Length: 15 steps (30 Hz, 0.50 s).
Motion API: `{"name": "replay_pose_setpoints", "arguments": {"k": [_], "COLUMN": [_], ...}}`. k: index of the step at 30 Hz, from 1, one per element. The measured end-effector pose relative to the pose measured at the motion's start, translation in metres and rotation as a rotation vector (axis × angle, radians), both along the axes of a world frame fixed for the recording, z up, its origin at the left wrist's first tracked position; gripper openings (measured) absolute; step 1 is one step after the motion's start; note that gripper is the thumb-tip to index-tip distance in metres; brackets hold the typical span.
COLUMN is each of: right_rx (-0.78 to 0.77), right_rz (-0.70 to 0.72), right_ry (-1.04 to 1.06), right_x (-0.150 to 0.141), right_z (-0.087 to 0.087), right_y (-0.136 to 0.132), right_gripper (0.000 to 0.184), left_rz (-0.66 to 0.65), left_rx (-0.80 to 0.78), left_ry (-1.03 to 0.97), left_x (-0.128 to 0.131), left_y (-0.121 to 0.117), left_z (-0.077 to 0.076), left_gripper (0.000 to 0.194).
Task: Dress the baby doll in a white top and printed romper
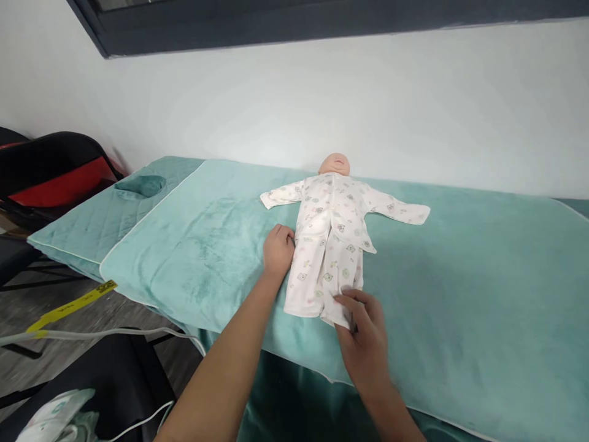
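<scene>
A baby doll (pixel 335 164) lies on its back on the green bed cover, dressed in a white printed baby jacket (pixel 322 199) with both sleeves spread out. Below the jacket, white printed baby pants (pixel 306 276) cover the legs, and no feet show. My right hand (pixel 365 331) pinches the hem of the pant leg on the right between thumb and fingers. Against the other side of the pants, near the waist, rests my left hand (pixel 278 250). Its fingers are curled and pressed together, with the fingertips partly hidden at the cloth's edge.
The padded bed (pixel 460 294) runs along a white wall (pixel 294 104). Its quilted left end has a face hole (pixel 140 186). Black chairs (pixel 59 166) stand at left. A white cable (pixel 115 332) with a yellow tag crosses the lower left, above a chair holding folded cloth (pixel 59 417).
</scene>
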State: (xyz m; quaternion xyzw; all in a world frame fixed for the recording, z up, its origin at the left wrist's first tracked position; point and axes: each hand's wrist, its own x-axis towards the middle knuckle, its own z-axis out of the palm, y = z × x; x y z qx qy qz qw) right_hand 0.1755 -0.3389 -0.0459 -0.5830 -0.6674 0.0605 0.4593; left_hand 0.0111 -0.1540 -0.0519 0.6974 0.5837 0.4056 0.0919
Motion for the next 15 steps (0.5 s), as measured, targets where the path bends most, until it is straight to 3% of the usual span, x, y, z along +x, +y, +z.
{"name": "replay_pose_setpoints", "arguments": {"k": [15], "right_rx": [0.01], "right_rz": [-0.018], "right_ry": [-0.095], "right_x": [-0.0004], "right_z": [-0.0011], "right_y": [-0.002], "right_gripper": [0.038], "left_rz": [0.006], "left_rx": [-0.01], "left_ry": [-0.016], "left_x": [0.0004], "left_y": [0.0004], "left_z": [0.0005], "left_gripper": [0.028]}}
